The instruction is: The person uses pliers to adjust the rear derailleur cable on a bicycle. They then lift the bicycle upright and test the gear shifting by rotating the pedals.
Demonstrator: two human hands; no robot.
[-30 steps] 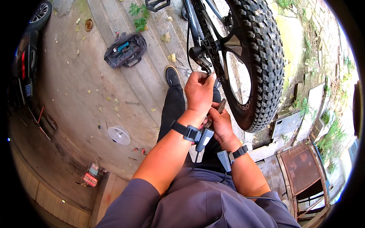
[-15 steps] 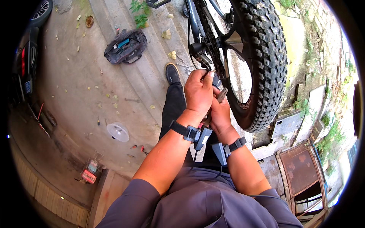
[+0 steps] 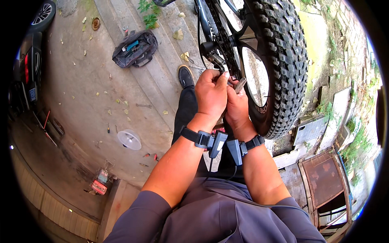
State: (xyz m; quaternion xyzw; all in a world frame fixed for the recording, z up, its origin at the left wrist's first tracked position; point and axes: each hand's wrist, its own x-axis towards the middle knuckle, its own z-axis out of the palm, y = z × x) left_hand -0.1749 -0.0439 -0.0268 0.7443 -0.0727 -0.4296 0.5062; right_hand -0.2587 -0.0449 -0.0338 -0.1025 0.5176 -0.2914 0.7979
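Pinching small dark part [image 3: 221,70] by rear derailleur [image 3: 217,60] w/ L grip [image 3: 211,95]; clasping pliers [image 3: 241,85] in R grip [image 3: 237,106]. Prob. mid-job, w/ derailleur on bike [image 3: 281,65]; can't gauge remainder.

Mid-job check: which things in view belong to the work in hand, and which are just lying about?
Part of the job:
Left hand, pinching at the black-and-silver metal derailleur
Right hand, holding the grey metal plier-like tool
Black, knobby-tyred bicycle wheel

Lying about:
Open dark fabric bag, perhaps for tools
Round translucent plastic dish
Boxy red-and-grey machine
Rusty brown metal panel
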